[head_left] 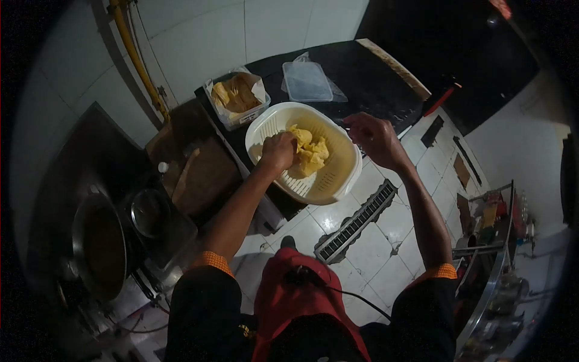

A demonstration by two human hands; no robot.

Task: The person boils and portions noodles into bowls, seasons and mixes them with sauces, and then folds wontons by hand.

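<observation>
A cream-coloured plastic colander basin (350,166) sits at the corner of the dark counter, with several pale yellow food pieces (313,158) inside; their exact kind is unclear. My left hand (279,152) reaches into the basin, its fingers curled against the yellow pieces, and the fingertips are partly hidden. Just beyond the basin's right rim is my right hand (375,136), fingers bent together. Something thin and dark shows by those fingertips, too dim to name. Behind the basin stands a clear plastic tub (250,116) lined with paper, with yellowish-brown food (232,95) in it.
A translucent lid (307,81) lies on a plastic bag on the black counter (374,78). To the left are a large wok (99,247) and a smaller pan (149,212). A floor drain grate (356,222) lies below; a metal rack (497,259) stands at right.
</observation>
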